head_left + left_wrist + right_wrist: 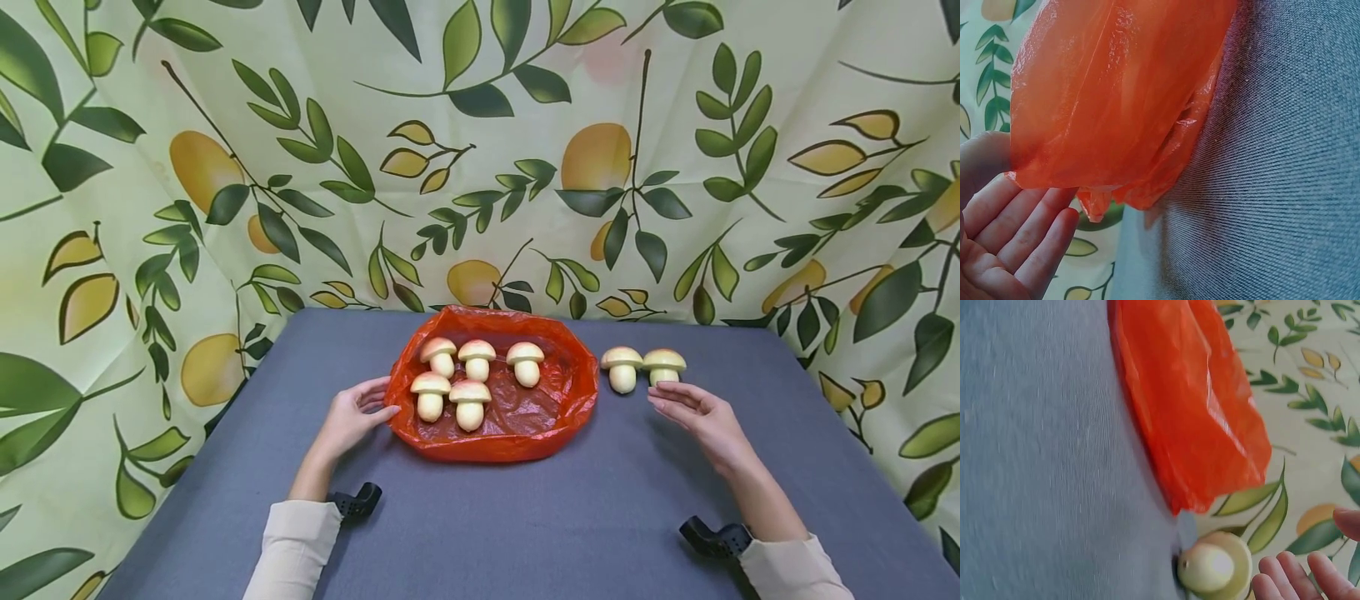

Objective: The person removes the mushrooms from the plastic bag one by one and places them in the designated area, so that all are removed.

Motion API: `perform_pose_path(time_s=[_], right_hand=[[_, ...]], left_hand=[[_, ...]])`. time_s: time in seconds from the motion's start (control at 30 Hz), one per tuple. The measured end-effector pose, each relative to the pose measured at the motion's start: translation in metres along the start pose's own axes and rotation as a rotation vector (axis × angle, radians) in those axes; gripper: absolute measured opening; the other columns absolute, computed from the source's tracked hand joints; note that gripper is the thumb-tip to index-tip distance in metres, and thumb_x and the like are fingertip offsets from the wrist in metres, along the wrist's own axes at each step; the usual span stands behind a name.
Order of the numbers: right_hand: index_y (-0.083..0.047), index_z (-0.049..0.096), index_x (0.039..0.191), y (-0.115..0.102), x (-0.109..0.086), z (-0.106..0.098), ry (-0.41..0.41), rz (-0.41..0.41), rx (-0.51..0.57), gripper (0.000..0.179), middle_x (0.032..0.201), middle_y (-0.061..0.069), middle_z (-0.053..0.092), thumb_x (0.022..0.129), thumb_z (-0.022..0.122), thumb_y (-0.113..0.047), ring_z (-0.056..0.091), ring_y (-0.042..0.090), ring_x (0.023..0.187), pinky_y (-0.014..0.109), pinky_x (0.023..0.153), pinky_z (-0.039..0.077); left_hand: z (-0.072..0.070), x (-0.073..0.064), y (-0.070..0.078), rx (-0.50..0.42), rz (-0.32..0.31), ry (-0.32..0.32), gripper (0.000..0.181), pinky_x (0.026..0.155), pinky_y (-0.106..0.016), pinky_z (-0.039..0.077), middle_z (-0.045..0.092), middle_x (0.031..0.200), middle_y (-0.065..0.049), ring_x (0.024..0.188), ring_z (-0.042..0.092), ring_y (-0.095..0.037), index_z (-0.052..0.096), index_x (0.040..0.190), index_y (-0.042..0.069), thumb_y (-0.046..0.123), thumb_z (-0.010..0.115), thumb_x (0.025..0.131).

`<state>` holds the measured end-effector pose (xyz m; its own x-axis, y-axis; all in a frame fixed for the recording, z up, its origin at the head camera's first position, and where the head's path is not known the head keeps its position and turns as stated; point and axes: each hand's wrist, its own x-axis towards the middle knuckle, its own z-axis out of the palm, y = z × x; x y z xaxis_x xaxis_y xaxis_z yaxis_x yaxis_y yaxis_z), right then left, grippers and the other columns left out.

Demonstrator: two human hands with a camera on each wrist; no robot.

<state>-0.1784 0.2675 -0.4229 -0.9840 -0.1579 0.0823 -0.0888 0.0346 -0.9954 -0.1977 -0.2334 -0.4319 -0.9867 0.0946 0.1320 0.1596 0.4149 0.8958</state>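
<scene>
An open red plastic bag (491, 447) lies on the table with several toy mushrooms (470, 406) inside it. At the bag's left rim, my left hand (358, 414) pinches the plastic between thumb and fingers; the left wrist view shows the bag's side (1116, 94) with the fingers partly behind it. Two more mushrooms stand right of the bag, a nearer-to-bag one (622, 369) and a right-hand one (664, 362). My right hand (701, 417) is at the right-hand mushroom, fingers extended and overlapping its stem in the head view. In the right wrist view, the fingertips (1288, 562) are beside a mushroom (1210, 565).
A grey-blue cloth (480, 525) covers the table. Behind and along both sides hangs a curtain (480, 150) printed with leaves and fruit. Each wrist carries a black camera mount, one on the left (358, 502) and one on the right (716, 539).
</scene>
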Motion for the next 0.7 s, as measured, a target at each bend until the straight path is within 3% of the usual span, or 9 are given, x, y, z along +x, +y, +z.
perform_pose_path(time_s=[0.17, 0.33, 0.53, 0.7], right_hand=[[-0.017, 0.063, 0.114, -0.004, -0.003, 0.015, -0.029, -0.018, -0.014, 0.024, 0.102, -0.018, 0.072, 0.094, 0.06, -0.005, 0.067, -0.006, 0.096, 0.01, 0.081, 0.056], [-0.001, 0.06, 0.119, -0.009, -0.004, 0.029, -0.073, -0.044, -0.023, 0.026, 0.104, -0.016, 0.073, 0.093, 0.059, -0.003, 0.069, -0.005, 0.097, 0.011, 0.083, 0.056], [0.003, 0.058, 0.121, -0.012, -0.004, 0.046, -0.108, -0.028, -0.099, 0.03, 0.103, -0.02, 0.072, 0.093, 0.061, -0.007, 0.068, -0.006, 0.097, 0.01, 0.083, 0.055], [0.011, 0.055, 0.121, -0.012, -0.003, 0.059, -0.147, -0.044, -0.1, 0.034, 0.104, -0.017, 0.073, 0.092, 0.062, -0.006, 0.068, -0.005, 0.097, 0.012, 0.083, 0.056]], left_hand=[[0.0, 0.0, 0.0, 0.006, -0.005, 0.002, 0.049, 0.095, -0.032, 0.057, 0.063, 0.121, -0.031, 0.111, 0.063, -0.041, 0.055, 0.128, -0.01, 0.0, 0.071, 0.083], [0.0, -0.001, 0.0, 0.001, -0.005, 0.002, 0.049, 0.096, -0.036, 0.056, 0.063, 0.121, -0.031, 0.111, 0.063, -0.041, 0.055, 0.128, -0.01, 0.0, 0.071, 0.083], [0.0, 0.0, 0.0, 0.002, 0.007, 0.001, 0.049, 0.097, -0.04, 0.055, 0.063, 0.121, -0.031, 0.111, 0.063, -0.041, 0.055, 0.128, -0.01, 0.0, 0.072, 0.083], [-0.001, 0.0, -0.001, 0.008, 0.009, 0.001, 0.049, 0.097, -0.041, 0.054, 0.063, 0.121, -0.031, 0.111, 0.063, -0.041, 0.055, 0.128, -0.01, 0.001, 0.072, 0.083]])
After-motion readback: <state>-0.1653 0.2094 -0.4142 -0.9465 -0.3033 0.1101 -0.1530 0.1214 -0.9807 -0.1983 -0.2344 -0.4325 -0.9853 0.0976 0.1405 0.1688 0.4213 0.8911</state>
